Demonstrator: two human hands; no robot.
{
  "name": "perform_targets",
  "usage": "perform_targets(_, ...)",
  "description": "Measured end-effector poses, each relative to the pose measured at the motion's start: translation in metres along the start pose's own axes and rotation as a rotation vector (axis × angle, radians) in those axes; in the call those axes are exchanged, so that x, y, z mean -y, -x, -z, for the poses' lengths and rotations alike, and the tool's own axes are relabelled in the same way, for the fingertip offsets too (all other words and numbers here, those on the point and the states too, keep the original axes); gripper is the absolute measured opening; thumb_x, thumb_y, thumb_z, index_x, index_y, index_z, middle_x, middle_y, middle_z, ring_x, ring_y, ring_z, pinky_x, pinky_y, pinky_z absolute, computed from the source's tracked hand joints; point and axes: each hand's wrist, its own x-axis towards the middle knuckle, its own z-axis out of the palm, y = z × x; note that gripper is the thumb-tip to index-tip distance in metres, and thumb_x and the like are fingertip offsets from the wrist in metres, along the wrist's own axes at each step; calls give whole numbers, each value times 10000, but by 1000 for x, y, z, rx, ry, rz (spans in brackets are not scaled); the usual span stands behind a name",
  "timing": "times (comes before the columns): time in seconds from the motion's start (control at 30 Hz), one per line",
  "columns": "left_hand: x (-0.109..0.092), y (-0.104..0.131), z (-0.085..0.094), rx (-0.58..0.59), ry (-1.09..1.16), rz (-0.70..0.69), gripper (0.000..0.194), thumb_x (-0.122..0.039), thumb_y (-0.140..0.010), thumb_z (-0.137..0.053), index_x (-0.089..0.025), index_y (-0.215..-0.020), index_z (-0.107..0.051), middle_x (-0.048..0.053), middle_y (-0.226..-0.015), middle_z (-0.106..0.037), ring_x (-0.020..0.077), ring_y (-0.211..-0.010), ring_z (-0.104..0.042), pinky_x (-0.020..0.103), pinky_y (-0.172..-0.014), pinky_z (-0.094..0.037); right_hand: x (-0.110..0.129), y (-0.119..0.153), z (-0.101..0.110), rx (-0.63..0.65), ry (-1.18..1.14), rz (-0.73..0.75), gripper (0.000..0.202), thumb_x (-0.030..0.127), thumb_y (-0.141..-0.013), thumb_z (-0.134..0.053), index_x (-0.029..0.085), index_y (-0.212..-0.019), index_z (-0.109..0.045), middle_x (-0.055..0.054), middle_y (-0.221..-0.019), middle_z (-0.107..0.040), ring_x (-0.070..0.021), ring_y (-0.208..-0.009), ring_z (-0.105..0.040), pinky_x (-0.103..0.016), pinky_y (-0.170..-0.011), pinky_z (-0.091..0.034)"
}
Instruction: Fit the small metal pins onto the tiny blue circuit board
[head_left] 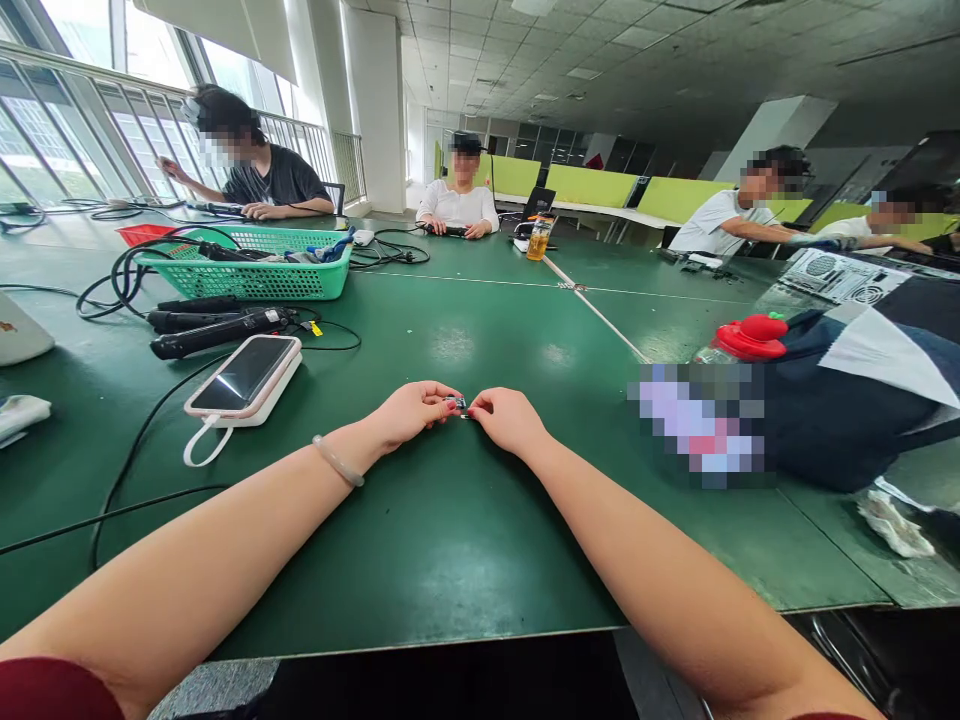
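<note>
My left hand point(416, 412) pinches a small dark electronic part point(457, 402) between thumb and fingers, just above the green table point(450, 540). Beside it on the right, my right hand point(506, 418) has its thumb and forefinger pressed together at a tiny light-coloured piece point(466, 413), too small to make out. The two sets of fingertips almost meet. A bracelet circles my left wrist.
Left lie a phone point(247, 375) on a white power bank, black handles point(217, 328), cables and a green basket point(270, 268). Right are a red-lidded container point(752, 336) and a dark bag point(847, 400). A cup point(538, 240) stands farther back. Several people sit around the table.
</note>
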Motion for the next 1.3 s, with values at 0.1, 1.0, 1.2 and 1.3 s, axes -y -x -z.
perform_targets(0.1, -1, 0, 0, -8, -4, 31, 350, -324, -654, -697, -137, -935, -606, 30, -754, -649, 87, -575, -487, 223, -531, -328, 0, 2, 0, 5, 21, 44, 82, 227, -784, -585, 209, -740, -651, -7, -808, -628, -132, -719, -546, -229, -633, -383)
perform_targets(1.0, 1, 0, -2, 34, 15, -18, 275, -309, -647, -705, -159, -855, -606, -29, -599, -571, 98, -588, -508, 217, -560, -359, 22, 13, 7, -199, -20, 207, 145, 179, -847, -511, 213, -826, -650, -10, -842, -616, -135, -783, -562, -238, -701, -416)
perform_targets(1.2, -2, 3, 1, -3, -23, -18, 364, -377, -661, -674, -147, -938, -623, 0, -664, -592, 86, -554, -459, 206, -505, -328, 22, 13, 10, -204, -15, 179, 171, 264, -844, -544, 221, -984, -632, -18, -894, -618, -133, -785, -568, -244, -693, -426)
perform_targets(1.3, 0, 2, 3, -22, -50, -24, 396, -392, -680, -648, -150, -993, -642, 2, -649, -579, 83, -539, -436, 200, -484, -316, 21, 13, 10, -185, -11, 117, 215, 341, -812, -587, 210, -976, -629, -23, -887, -620, -143, -773, -572, -252, -665, -424)
